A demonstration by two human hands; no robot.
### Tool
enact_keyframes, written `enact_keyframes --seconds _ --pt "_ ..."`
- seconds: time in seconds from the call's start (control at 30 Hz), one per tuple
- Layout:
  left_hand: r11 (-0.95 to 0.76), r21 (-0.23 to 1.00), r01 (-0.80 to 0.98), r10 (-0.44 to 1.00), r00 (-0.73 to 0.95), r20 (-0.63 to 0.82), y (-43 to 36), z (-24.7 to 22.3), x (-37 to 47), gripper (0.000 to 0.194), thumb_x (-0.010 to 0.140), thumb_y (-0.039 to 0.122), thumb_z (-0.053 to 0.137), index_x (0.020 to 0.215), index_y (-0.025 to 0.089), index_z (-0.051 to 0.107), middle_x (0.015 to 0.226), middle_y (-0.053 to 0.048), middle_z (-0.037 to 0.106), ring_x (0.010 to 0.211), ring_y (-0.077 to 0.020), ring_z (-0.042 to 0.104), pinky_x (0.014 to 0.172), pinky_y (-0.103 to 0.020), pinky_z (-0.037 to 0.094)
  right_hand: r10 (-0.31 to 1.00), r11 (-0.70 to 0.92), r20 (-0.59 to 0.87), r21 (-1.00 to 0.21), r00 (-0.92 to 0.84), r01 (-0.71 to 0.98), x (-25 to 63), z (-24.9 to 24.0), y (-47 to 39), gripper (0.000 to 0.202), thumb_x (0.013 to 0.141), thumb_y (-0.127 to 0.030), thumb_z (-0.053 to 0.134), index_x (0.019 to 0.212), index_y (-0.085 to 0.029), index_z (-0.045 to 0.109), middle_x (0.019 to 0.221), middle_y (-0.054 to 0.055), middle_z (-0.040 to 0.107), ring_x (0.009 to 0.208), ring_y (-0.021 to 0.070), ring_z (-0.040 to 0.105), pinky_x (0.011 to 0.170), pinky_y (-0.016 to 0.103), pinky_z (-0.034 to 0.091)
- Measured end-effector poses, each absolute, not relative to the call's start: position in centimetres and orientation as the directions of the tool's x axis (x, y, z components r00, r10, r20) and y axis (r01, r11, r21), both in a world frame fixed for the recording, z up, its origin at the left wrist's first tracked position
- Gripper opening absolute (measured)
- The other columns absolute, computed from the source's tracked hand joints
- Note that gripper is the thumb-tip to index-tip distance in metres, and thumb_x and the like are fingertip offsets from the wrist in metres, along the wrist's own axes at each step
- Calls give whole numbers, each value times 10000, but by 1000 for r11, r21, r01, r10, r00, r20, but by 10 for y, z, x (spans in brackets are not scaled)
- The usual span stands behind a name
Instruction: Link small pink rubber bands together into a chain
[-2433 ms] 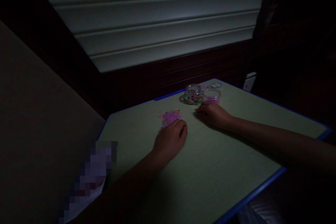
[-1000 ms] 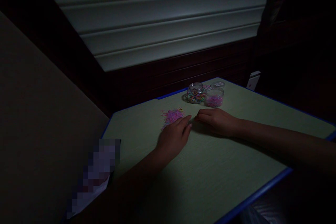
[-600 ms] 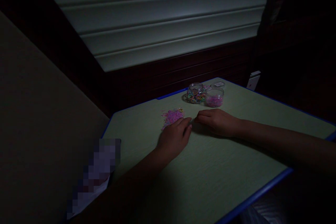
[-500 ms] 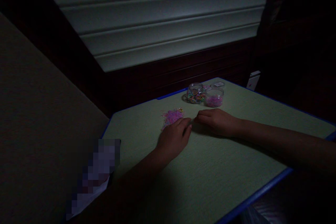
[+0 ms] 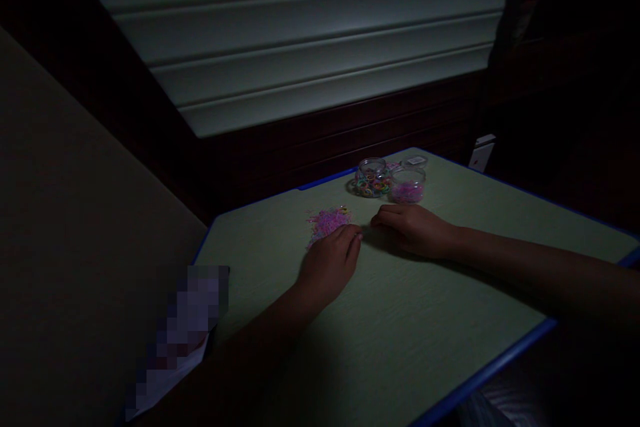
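Dim throughout, faintly brightest on the slatted panel [image 5: 310, 20], with the right side nearly black.

Pale slatted panel [image 5: 320, 30] above dark wood [image 5: 325, 139]; white object [image 5: 481, 153] at right.

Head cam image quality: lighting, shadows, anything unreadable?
Head view: dim overall, right side nearly black, pale slatted panel brightest; head view: soft shadow on the table beneath the right hand; head view: pink pile too dark and fine to separate; head view: pixelated patch at lower left, contents unreadable.
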State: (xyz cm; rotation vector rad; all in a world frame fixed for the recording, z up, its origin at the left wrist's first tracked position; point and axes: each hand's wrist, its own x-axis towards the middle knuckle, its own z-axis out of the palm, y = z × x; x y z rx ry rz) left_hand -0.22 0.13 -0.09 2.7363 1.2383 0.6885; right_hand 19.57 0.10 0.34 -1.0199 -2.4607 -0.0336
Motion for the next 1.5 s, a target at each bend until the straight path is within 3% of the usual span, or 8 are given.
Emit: enact_keyframes --seconds 0.3,0.6,0.83,1.5 --pt "-647 196 737 750 568 339 1 -2 -2 230 875 270 287 959 209 491 884 -16 592 772 -134 564 706 -243 414 702 702 441 -300 -559 646 194 5 -1 179 755 -111 440 910 -127 530 825 70 567 716 134 507 630 225 371" --pt "-651 154 744 743 581 334 1 -2 -2 216 874 246 281 955 207 477 872 -16 594 717 -132 564 657 -245 406 759 648 417 -405 -500 645 189 2 0 166 824 -204 388 869 -127 529 756 51 559 646 112 476 595 217 356" --pt "-668 185 720 727 581 366 3 -3 -2 208 865 228 306 961 199 488 936 -19 592 801 -138 563 718 -253 415 756 654 421 -450 -501 609 191 1 1 174 824 -228 402 856 -126 539 728 40 553 628 109 467 584 218 358" --pt "-648 206 733 747 559 360 3 -3 -2 193 860 238 320 946 205 490 903 -13 598 757 -134 563 676 -249 418 773 633 401 -536 -491 558 194 3 2 227 818 -300 433 916 -132 550 756 41 584 644 113 513 571 220 385"
